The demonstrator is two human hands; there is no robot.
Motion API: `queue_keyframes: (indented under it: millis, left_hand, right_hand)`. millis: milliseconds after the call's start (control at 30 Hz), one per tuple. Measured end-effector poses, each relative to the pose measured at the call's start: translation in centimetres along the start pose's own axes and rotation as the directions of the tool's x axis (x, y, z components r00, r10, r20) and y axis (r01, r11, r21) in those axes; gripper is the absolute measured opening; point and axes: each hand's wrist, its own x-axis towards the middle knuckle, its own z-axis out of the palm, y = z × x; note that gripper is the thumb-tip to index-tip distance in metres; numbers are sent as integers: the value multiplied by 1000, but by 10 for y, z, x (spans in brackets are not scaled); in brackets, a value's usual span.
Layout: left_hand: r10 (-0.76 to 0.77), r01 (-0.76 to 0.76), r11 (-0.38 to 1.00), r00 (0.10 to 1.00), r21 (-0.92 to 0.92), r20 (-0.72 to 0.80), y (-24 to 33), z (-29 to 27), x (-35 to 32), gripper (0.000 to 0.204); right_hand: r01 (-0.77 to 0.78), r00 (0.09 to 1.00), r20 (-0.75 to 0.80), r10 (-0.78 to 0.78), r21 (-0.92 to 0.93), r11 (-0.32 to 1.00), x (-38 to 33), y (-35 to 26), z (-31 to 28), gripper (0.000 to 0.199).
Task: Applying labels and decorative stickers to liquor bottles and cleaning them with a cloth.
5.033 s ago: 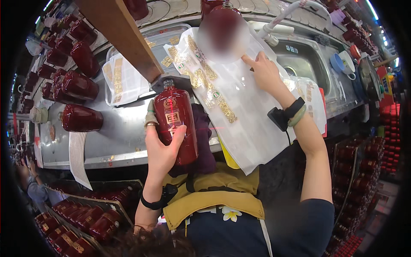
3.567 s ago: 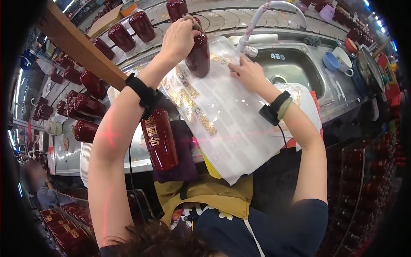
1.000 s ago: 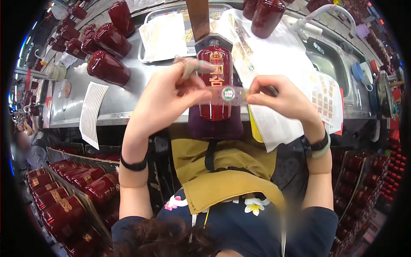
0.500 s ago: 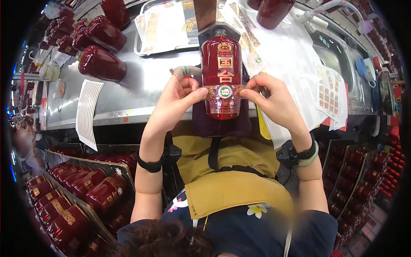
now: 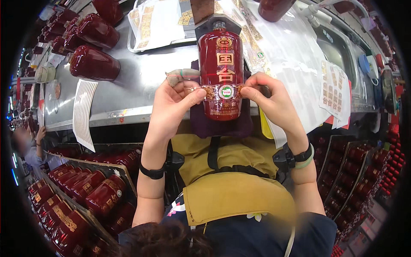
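A dark red glass bottle [image 5: 220, 51] with gold lettering lies on its back on a dark purple cloth pad [image 5: 200, 124] at the table's front edge, its neck pointing away from me. Across its lower half runs a narrow decorated label strip [image 5: 225, 91] with a round green and white emblem. My left hand [image 5: 180, 96] pinches the strip's left end between thumb and fingers; a grey covering sits on one finger. At the other end, my right hand [image 5: 262, 92] pinches the strip close to the bottle's right side.
Several red bottles [image 5: 94, 63] lie at the back left. A striped sheet [image 5: 84, 113] overhangs the front edge. Label sheets [image 5: 165, 25] lie on a metal tray; white backing sheets [image 5: 291, 55] cover the right, beside a sink [image 5: 336, 49]. Crates of bottles [image 5: 85, 180] stand below.
Both hands keep their pinch on the strip, and the left hand has shifted slightly outward. The view has moved a little, so the table's things sit slightly differently.
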Motion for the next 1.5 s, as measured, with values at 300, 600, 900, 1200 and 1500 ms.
queue_keyframes:
  millis: [300,600,900,1200,1500]
  left_hand:
    - [-14,15,1000,1000,7,-18,-1,0,1,45]
    - [-6,6,1000,1000,18,-21,1,3,0,44]
    - [-3,3,1000,1000,2,-25,1,5,-1,43]
    - [-17,17,1000,1000,4,-21,3,6,-1,44]
    - [25,-25,999,999,25,-20,-1,6,1,50]
  right_hand:
    - [-4,1000,11,4,30,1000,-1,-3,1,15]
    - [8,1000,1,-8,-14,1000,-1,-4,1,16]
    - [-10,1000,-2,10,-20,1000,-1,-4,1,17]
    - [47,999,-22,-48,-56,997,1,-4,2,17]
    - [-77,997,6,78,-23,997,0,-5,1,18]
